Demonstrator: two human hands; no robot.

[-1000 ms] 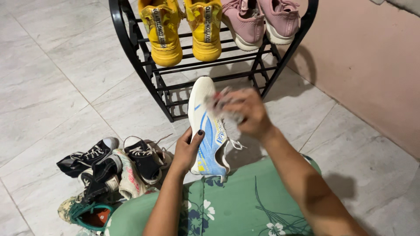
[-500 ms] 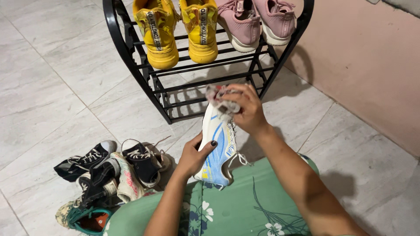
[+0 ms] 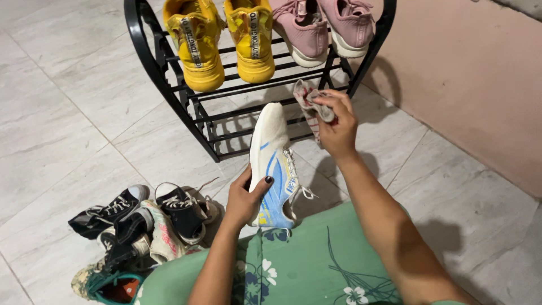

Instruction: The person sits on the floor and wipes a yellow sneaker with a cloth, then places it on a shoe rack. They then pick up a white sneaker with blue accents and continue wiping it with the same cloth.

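Left hand (image 3: 244,197) grips the heel end of a white and blue sneaker (image 3: 272,164), toe pointed away, sole edge toward the left, held over the lap in a green floral garment (image 3: 305,265). Right hand (image 3: 337,127) is lifted off the shoe, fingers pinched closed on a crumpled rag (image 3: 309,99), just beyond the toe and apart from it.

Judgement: wiping of this sneaker is under way; the toe looks clean, the far side cannot be seen.

On the tiled floor (image 3: 68,124) to the left, a heap of black canvas shoes (image 3: 141,212) and other footwear, apparently not yet handled.

Farther off, a black shoe rack (image 3: 186,99) already carries a yellow pair (image 3: 220,39) and a pink pair (image 3: 322,25).
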